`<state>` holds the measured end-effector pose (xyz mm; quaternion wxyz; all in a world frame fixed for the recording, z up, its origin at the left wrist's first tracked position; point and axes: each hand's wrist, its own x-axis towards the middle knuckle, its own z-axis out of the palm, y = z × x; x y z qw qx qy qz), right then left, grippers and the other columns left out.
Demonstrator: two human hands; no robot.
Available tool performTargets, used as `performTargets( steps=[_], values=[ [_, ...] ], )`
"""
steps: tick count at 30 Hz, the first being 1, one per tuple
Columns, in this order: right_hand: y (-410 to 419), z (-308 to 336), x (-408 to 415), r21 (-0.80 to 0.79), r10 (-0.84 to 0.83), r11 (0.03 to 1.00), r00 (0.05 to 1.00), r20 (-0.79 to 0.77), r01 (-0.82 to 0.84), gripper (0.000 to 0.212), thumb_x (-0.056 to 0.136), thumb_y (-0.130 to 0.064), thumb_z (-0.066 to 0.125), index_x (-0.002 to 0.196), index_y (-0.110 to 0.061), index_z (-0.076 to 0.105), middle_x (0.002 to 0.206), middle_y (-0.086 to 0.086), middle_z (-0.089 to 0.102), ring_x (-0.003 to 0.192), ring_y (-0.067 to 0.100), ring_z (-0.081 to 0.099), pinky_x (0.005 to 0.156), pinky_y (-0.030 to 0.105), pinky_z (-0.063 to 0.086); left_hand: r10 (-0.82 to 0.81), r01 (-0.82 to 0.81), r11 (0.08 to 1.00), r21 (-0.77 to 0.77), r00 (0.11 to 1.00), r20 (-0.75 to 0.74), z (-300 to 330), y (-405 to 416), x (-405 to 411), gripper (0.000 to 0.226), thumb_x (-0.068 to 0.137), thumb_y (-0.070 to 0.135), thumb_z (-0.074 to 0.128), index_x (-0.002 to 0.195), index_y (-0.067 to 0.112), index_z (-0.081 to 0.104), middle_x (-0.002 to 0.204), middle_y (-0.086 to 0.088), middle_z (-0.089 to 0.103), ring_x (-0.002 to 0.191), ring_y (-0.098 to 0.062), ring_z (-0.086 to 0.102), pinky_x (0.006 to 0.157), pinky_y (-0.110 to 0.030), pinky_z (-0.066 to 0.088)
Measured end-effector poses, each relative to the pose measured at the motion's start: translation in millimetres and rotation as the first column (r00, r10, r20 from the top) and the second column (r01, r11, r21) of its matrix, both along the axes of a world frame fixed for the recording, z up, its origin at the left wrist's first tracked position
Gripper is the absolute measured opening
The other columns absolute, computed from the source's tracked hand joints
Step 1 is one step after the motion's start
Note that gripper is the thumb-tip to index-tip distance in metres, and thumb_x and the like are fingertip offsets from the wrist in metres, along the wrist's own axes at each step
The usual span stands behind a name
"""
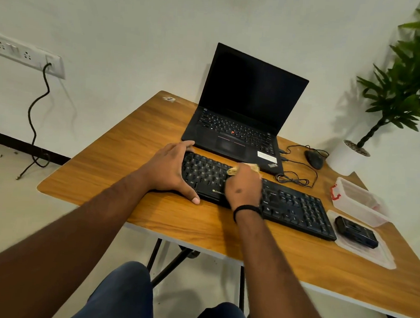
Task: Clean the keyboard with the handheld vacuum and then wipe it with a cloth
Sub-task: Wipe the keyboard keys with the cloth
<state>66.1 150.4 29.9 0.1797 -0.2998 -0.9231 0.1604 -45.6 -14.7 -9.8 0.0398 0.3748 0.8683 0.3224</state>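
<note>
Head view: wood-grain laminate tabletop (295, 269) on a black folding frame, set against a white wall. White socket strip (26, 54) on the wall at left with a black cable hanging to the pale floor. Green potted plant in a white pot (346, 157) in the right corner.

Black full-size keyboard (296, 211) lies flat at mid-table, long axis running from far-left to near-right, just in front of an open black laptop (243, 116) with a dark screen.

Left hand (169, 171) is spread over the keyboard's left end, fingers relaxed on the far edge, thumb on the tabletop at the near edge. Right hand (244, 188) is curled around a crumpled yellowish cloth (235, 170), pressing it on the middle keys.

Black handheld vacuum (355, 232) rests on a clear plastic lid (382, 258) beside the keyboard's right end; clear plastic box (361, 202) behind it. Black wired mouse (314, 159) is right of the laptop.
</note>
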Motion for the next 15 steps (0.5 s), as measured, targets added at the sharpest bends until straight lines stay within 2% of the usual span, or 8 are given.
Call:
performTargets(
  steps=[4, 6, 9, 12, 15],
  values=[
    [-45, -7, -10, 0.017, 0.204, 0.979, 0.979, -0.013, -0.204, 0.027, 0.087, 0.003, 0.048, 0.106, -0.008, 0.064, 0.106, 0.012, 0.066, 0.101, 0.03, 0.06, 0.087, 0.044, 0.054, 0.001, -0.001, 1.0, 0.013, 1.0, -0.013, 0, 1, -1, 0.156, 0.028, 0.081, 0.079, 0.157, 0.021, 0.017, 0.153, 0.004, 0.038, 0.143, -0.018, 0.029, 0.119, -0.036, 0.024],
    [-53, -9, -5, 0.039, 0.345, 0.937, 0.938, 0.038, -0.346, 0.036, 0.084, 0.006, 0.048, 0.114, -0.008, 0.064, 0.116, 0.014, 0.064, 0.112, 0.032, 0.057, 0.098, 0.045, 0.049, -0.013, 0.014, 1.0, 0.017, 1.0, -0.023, 0, 1, -1, 0.15, 0.032, 0.075, 0.077, 0.157, 0.017, 0.018, 0.151, 0.004, 0.041, 0.142, -0.019, 0.031, 0.118, -0.033, 0.023],
    [-39, -11, 15, 0.083, 0.503, 0.855, 0.856, 0.117, -0.513, 0.047, 0.092, -0.002, 0.055, 0.139, -0.009, 0.052, 0.148, 0.01, 0.049, 0.142, 0.023, 0.035, 0.122, 0.039, 0.022, -0.013, 0.014, 1.0, 0.017, 1.0, -0.022, 1, 1, 0, 0.154, 0.029, 0.079, 0.077, 0.157, 0.017, 0.019, 0.151, 0.004, 0.042, 0.143, -0.018, 0.031, 0.118, -0.035, 0.024],
    [-11, -12, 36, 0.095, 0.553, 0.82, 0.823, 0.128, -0.565, 0.057, 0.093, 0.004, 0.047, 0.145, -0.019, 0.046, 0.157, -0.001, 0.038, 0.15, 0.011, 0.019, 0.125, 0.035, 0.005, -0.003, 0.003, 1.0, 0.009, 1.0, -0.019, 1, 0, 1, 0.161, 0.024, 0.087, 0.078, 0.157, 0.02, 0.018, 0.154, 0.006, 0.04, 0.144, -0.017, 0.029, 0.121, -0.039, 0.024],
    [18, -6, 53, 0.137, 0.46, 0.861, 0.864, 0.206, -0.491, 0.058, 0.094, 0.004, 0.047, 0.143, -0.026, 0.046, 0.158, -0.009, 0.024, 0.15, 0.014, 0.006, 0.124, 0.043, -0.001, 0.0, 0.001, 1.0, 0.009, 1.0, -0.007, 2, -1, 2, 0.161, 0.025, 0.087, 0.079, 0.157, 0.021, 0.017, 0.155, 0.007, 0.038, 0.145, -0.017, 0.028, 0.121, -0.04, 0.024]
  ],
)
